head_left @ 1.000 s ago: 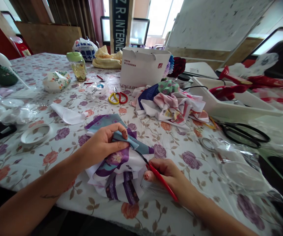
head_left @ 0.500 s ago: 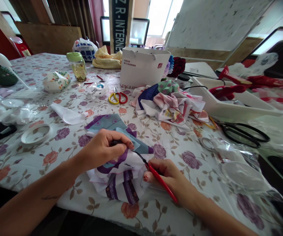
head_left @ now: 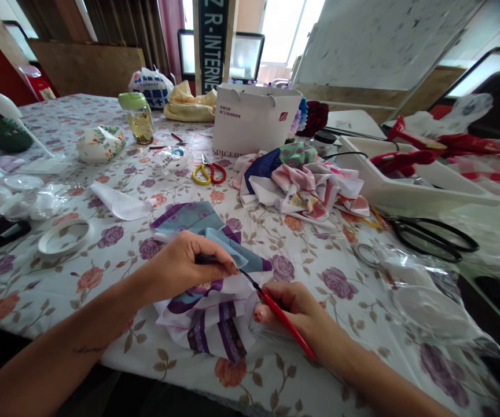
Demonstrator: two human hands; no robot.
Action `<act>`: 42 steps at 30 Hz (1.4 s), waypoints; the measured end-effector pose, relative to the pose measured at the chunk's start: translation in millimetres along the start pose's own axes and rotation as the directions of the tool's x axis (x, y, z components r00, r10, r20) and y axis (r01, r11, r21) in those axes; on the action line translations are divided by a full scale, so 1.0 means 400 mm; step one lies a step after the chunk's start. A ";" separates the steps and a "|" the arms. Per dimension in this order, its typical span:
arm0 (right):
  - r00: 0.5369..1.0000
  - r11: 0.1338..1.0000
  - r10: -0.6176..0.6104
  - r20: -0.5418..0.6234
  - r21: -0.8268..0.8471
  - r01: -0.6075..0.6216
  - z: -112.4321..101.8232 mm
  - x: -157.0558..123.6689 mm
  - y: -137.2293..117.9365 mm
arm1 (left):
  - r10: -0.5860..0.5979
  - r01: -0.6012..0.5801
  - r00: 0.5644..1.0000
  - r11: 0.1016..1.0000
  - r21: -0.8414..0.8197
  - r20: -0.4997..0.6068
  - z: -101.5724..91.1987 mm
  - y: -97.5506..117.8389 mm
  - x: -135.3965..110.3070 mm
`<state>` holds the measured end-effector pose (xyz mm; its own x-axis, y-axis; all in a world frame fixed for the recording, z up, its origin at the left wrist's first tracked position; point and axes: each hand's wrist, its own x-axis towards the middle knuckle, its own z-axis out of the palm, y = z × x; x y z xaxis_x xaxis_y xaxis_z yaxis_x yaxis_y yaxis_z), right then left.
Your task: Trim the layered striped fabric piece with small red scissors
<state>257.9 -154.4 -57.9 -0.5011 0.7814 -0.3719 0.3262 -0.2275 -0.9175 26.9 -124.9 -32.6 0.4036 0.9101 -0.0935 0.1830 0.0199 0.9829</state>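
My left hand (head_left: 184,267) pinches a fold of printed fabric (head_left: 209,307) in purple, pale blue and white, and a thin dark piece shows between its fingers. My right hand (head_left: 289,307) grips a slim red-handled tool (head_left: 282,317) with a black tip. That tip reaches toward my left fingertips and the fabric's blue fold. The fabric lies bunched on the floral tablecloth (head_left: 80,289) under both hands. Its part beneath my left palm is hidden.
Yellow-handled scissors (head_left: 208,172) lie near a white paper bag (head_left: 254,121). A heap of pink-and-white fabric (head_left: 302,185) sits beside a white tray (head_left: 400,179). Black-handled scissors (head_left: 432,240) and crumpled clear plastic (head_left: 423,301) lie to the right; a tape roll (head_left: 64,237) lies left.
My left hand has shifted lower and right, closing over the blue fold, and a dark piece now shows in its fingers. The fabric has bunched slightly. My right hand has barely moved.
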 end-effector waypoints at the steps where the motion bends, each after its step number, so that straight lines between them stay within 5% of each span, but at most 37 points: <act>1: 1.000 1.000 -0.005 0.003 -0.002 0.005 0.000 0.001 0.000 | -0.017 0.017 1.000 1.000 0.006 -0.006 0.001 0.004 -0.001; 10: 0.999 0.999 -0.032 0.012 -0.004 0.032 -0.004 0.004 -0.004 | -0.036 0.030 0.997 0.996 -0.085 -0.070 0.007 0.013 0.001; 17: 1.000 1.000 -0.010 0.029 0.011 0.010 -0.003 0.003 -0.007 | -0.112 0.112 0.991 0.994 -0.005 -0.079 0.010 0.020 -0.006; 31: 0.993 0.995 -0.042 0.110 0.090 0.033 -0.014 0.006 0.011 | -0.278 0.257 0.961 0.897 -0.359 -0.007 0.024 0.041 -0.008; 42: 0.983 0.994 -0.012 0.183 0.113 -0.008 -0.022 0.002 0.014 | -0.328 0.342 0.939 0.878 -0.335 0.098 0.010 0.042 -0.004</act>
<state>266.2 -150.0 -62.1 -0.6432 0.6648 -0.3800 0.2380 -0.2981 -0.9244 32.9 -127.9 -16.6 0.4067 0.8081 -0.4262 -0.0013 0.4670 0.8843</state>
